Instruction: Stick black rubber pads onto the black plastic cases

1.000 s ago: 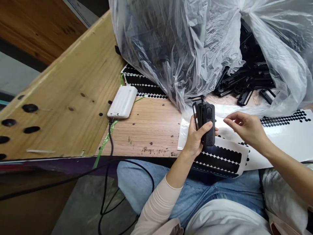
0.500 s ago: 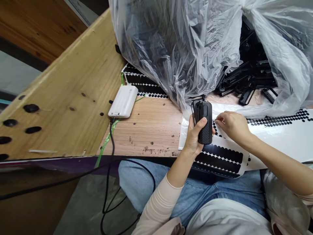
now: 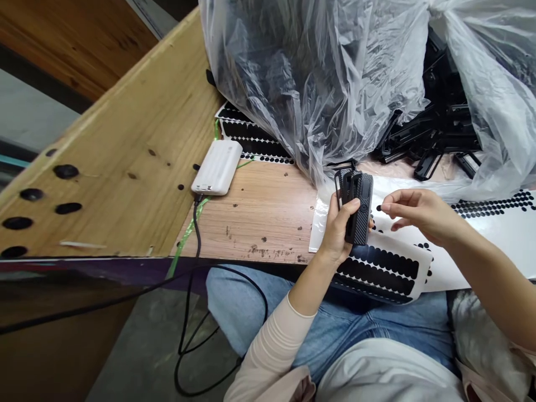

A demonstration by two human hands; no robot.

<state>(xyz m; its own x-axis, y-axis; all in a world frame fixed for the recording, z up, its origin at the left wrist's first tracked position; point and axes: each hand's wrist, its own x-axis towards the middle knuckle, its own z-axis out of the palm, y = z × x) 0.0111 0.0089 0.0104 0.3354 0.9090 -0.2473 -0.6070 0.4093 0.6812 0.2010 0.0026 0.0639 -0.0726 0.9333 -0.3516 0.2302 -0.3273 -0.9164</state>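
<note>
- Black case (image 3: 359, 209), with a carbon-weave texture, is held upright above the near edge of the table (image 3: 259, 218), just in front of the bag. The left hand (image 3: 340, 234) is wrapped around it, thumb across its front. No brand or lettering can be read on it.
- Clear plastic bag (image 3: 318, 72) fills the back of the table and screens what lies behind it. Loose black plastic parts (image 3: 444, 128) spill from its open right side.
- Slanted wooden board (image 3: 125, 167) stands at the left and carries several black dots stuck to its face.
- Long white sheet (image 3: 494, 223) with rows of black dots lies along the right of the table, beneath the right hand (image 3: 419, 215).
- Curled sticker sheet (image 3: 385, 268) overhangs the table edge below the case. More such sheets (image 3: 251, 142) are partly tucked under the bag.
- White power bank (image 3: 216, 167) lies at the foot of the board, with a black cable (image 3: 196, 234) plugged into its near end. Its markings are too small to read.
- Small black dot (image 3: 379, 208) is pinched at the fingertips of the right hand, just beside the case.
</note>
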